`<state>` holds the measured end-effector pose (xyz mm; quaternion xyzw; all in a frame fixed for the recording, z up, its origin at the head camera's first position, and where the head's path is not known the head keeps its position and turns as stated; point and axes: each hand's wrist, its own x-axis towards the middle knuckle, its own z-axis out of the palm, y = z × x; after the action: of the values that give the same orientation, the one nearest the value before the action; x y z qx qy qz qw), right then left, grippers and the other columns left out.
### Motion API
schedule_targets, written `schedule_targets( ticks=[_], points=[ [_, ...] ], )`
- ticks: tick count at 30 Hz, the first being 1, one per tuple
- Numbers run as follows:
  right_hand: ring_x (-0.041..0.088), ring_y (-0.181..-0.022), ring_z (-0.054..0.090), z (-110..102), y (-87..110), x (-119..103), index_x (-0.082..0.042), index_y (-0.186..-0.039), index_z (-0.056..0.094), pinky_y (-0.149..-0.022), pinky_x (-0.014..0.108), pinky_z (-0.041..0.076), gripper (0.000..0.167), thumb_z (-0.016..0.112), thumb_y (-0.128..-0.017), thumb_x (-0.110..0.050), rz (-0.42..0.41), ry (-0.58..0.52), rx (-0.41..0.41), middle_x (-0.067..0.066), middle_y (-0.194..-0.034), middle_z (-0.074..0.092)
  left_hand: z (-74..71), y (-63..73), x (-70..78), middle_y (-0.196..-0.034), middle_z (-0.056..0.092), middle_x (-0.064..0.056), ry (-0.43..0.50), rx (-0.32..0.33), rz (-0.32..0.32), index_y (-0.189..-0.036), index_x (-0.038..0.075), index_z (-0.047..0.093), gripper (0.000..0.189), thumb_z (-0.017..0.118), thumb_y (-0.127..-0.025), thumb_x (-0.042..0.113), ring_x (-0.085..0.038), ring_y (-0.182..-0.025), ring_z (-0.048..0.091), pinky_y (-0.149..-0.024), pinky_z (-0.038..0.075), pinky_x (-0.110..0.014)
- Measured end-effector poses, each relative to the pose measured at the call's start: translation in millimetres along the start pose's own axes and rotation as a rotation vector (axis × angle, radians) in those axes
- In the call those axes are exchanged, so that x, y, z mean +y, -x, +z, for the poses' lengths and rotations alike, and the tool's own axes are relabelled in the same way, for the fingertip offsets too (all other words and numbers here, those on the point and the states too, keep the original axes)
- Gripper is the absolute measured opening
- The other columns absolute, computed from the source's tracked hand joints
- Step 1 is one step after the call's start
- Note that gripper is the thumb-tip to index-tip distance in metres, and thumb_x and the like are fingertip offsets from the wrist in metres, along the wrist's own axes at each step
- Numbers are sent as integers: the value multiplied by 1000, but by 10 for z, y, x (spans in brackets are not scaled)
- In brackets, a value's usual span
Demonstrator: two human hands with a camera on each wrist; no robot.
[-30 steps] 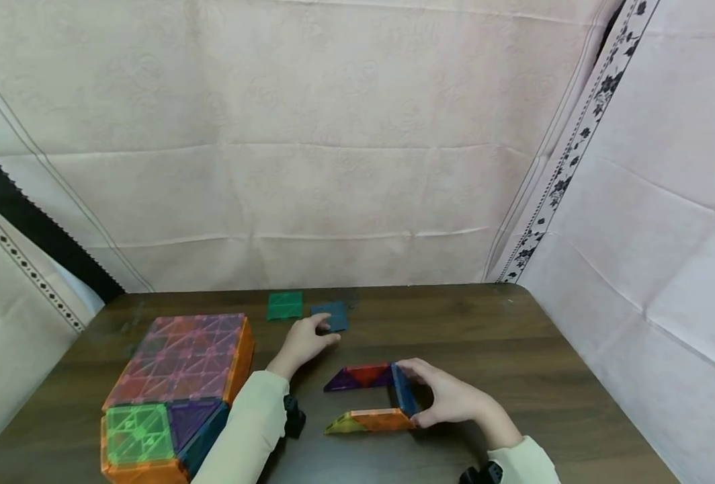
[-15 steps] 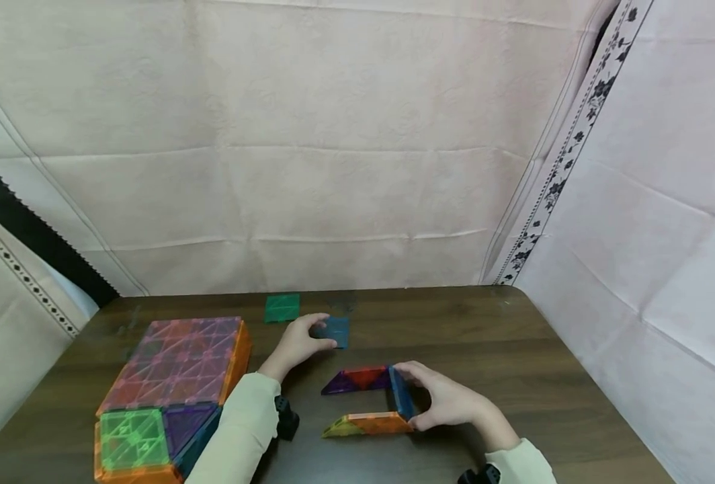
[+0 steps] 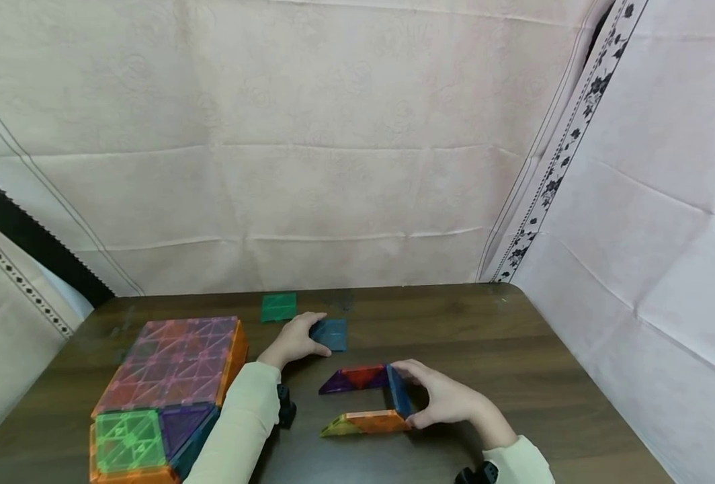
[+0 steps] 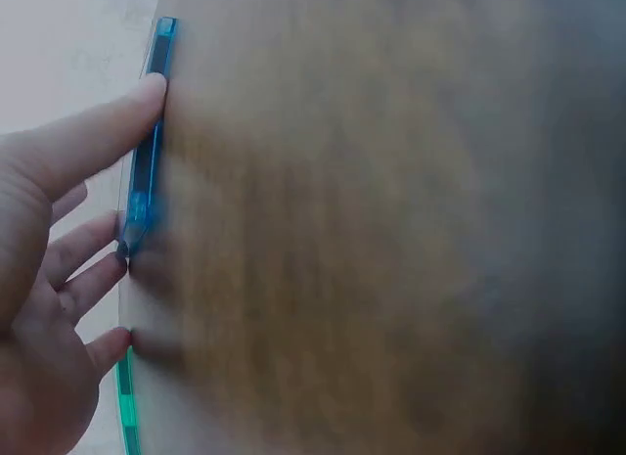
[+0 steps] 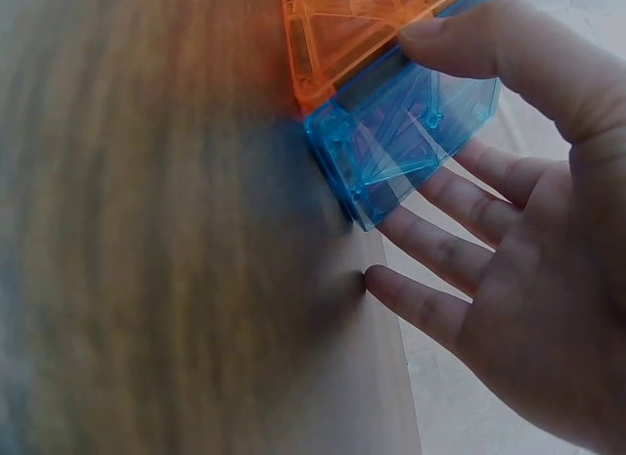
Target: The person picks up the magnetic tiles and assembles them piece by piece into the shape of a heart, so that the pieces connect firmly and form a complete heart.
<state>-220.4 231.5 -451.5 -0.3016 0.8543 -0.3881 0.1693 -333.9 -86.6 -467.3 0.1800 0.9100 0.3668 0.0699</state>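
Note:
My left hand (image 3: 297, 338) holds a flat blue square magnetic tile (image 3: 331, 335) on the table, thumb at its near edge and fingers at the far side. Edge-on in the left wrist view, the blue tile (image 4: 147, 142) has the thumb on it. My right hand (image 3: 445, 400) grips the ends of an upright blue magnetic tile (image 3: 400, 392) between thumb and fingers. This tile joins a back row of red (image 3: 363, 376) and purple triangles and a front row of orange (image 3: 377, 421) and yellow-green pieces. The right wrist view shows my thumb near the orange-blue joint.
A green tile (image 3: 279, 307) lies near the table's back edge, left of the flat blue one. At left stands a large block of magnetic tiles (image 3: 173, 363), pinkish-purple on top with orange sides. Pale cloth (image 3: 357, 168) hangs behind the wooden table (image 3: 515, 349).
The flat blue tile has slid toward me, away from the back edge, with my left hand now closer around it. My right hand and its tile structure stay about where they were.

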Motion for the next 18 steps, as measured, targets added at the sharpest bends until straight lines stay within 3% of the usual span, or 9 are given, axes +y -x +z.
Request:
schedule_targets(
  ticks=[5,9,14,18],
  points=[
    [31,-129,42,-12,-3,-1,-14,-148,31,-105,48,38,85,77,-78,-24,8,2,8,8,-144,39,16,39,-7,-149,38,-19,13,18,10,-142,5,47,80,84,-75,29,-38,-136,35,-105,35,-55],
    [30,-130,42,-5,-5,-1,-14,-148,30,-105,48,37,85,77,-78,-25,18,-8,5,6,-144,39,27,115,52,-144,44,-17,47,71,9,-139,3,50,80,84,-74,35,-36,-130,43,-103,39,-53],
    [31,-129,42,-1,-1,2,-14,-148,31,-104,49,38,85,77,-78,-25,4,1,8,8,-143,40,6,310,332,-141,47,-15,120,143,33,-136,4,54,79,86,-72,35,-35,-128,45,-101,40,-53],
    [30,-128,43,5,-3,-9,-15,-147,32,-104,49,38,84,78,-78,-26,5,11,14,6,-142,41,-11,526,599,-139,49,-11,155,143,96,-135,8,57,77,87,-69,36,-32,-126,47,-101,41,-54]
  ],
)
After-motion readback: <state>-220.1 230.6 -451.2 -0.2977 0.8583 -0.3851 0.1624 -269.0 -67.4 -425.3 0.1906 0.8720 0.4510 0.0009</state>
